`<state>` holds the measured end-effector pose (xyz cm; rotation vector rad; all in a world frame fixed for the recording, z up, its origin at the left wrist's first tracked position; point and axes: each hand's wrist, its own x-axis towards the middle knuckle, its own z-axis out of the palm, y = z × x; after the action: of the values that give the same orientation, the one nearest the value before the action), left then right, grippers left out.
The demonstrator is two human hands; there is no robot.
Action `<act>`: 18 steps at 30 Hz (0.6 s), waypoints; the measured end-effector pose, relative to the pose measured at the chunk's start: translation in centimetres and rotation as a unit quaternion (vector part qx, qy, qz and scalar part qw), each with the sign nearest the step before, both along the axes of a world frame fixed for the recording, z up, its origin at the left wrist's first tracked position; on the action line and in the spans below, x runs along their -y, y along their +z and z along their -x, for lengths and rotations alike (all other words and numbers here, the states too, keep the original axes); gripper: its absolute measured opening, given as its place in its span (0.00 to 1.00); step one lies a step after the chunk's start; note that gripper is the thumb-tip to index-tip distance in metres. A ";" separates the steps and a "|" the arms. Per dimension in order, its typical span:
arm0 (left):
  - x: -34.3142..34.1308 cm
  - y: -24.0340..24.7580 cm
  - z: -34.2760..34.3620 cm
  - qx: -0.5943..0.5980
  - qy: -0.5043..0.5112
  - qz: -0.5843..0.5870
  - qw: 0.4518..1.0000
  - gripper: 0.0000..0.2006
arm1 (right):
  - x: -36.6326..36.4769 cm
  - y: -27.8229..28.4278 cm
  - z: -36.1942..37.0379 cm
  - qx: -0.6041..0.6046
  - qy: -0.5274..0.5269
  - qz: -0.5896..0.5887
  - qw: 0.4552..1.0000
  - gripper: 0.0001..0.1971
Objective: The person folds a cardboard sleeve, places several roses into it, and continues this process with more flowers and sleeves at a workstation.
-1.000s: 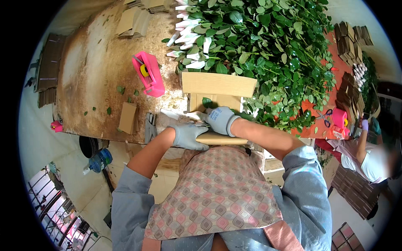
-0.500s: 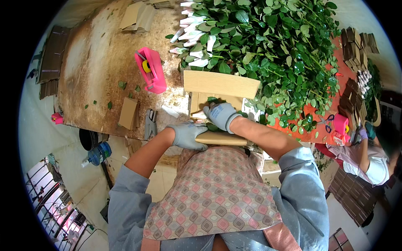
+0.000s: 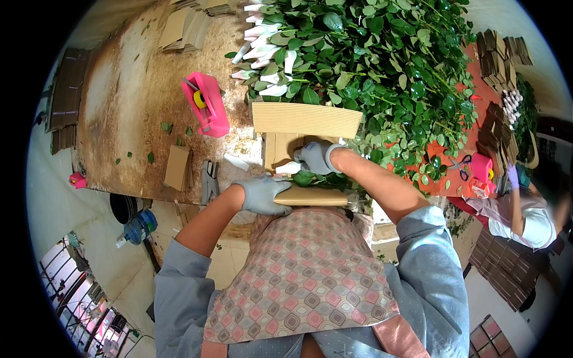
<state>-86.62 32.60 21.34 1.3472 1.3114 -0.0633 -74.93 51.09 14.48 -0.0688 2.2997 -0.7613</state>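
Observation:
A folded sheet of corrugated cardboard (image 3: 307,120) lies at the table's front edge, its far flap raised. My left hand (image 3: 262,195), in a grey glove, is closed on the left end of its near flap (image 3: 313,197). Between the flaps lies a rose with a white-sleeved head (image 3: 288,168) and green leaves (image 3: 305,178). My right hand (image 3: 318,157), also gloved, is inside the cardboard just behind that head. Its fingers are curled inward and partly hidden, so what they hold cannot be made out.
Many leafy stems (image 3: 370,71) with white-sleeved heads are heaped beyond the cardboard. Left of it are a pink tape dispenser (image 3: 207,104), a stapler (image 3: 209,182) and cardboard pieces (image 3: 178,167). Scissors (image 3: 459,167) lie to the right, near a co-worker (image 3: 525,218).
My right hand has shifted right inside the cardboard, uncovering the white-sleeved head. My left hand stays on the near flap. The co-worker's gloved hand has risen.

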 end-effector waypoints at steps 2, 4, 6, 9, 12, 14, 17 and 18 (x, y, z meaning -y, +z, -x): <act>0.4 -0.4 -0.1 -0.001 0.006 -0.001 1.000 0.38 | 0.7 0.9 0.4 0.025 0.017 -0.035 0.999 0.17; 0.8 -0.8 0.0 -0.007 0.014 -0.016 1.000 0.38 | 2.5 0.4 -0.6 -0.088 -0.046 -0.056 0.993 0.20; 1.3 -1.0 -0.2 -0.014 0.026 -0.038 0.999 0.38 | 4.0 -0.3 -1.6 -0.105 -0.062 -0.074 0.990 0.24; 0.3 0.1 -0.1 -0.014 0.000 0.004 1.000 0.40 | 5.1 -1.1 -2.9 -0.149 -0.074 -0.062 0.984 0.23; 0.5 -0.3 0.1 -0.002 0.002 -0.008 1.000 0.37 | 5.2 -1.9 -2.9 -0.166 -0.041 -0.061 0.983 0.22; 1.9 -1.8 1.7 0.086 0.069 -0.058 0.992 0.33 | 5.2 -1.9 -2.7 -0.152 -0.029 -0.063 0.986 0.22; 0.4 -0.9 3.2 0.097 0.218 -0.043 0.970 0.24 | 5.1 -2.4 -3.0 -0.145 -0.037 -0.064 0.987 0.23; 0.3 -1.3 3.5 0.023 0.230 -0.092 0.968 0.23 | 5.1 -2.1 -3.0 -0.159 -0.039 -0.065 0.984 0.23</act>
<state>-90.10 32.30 20.01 1.1556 1.5889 0.4160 -71.95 46.04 12.39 -0.0430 2.6641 -0.6768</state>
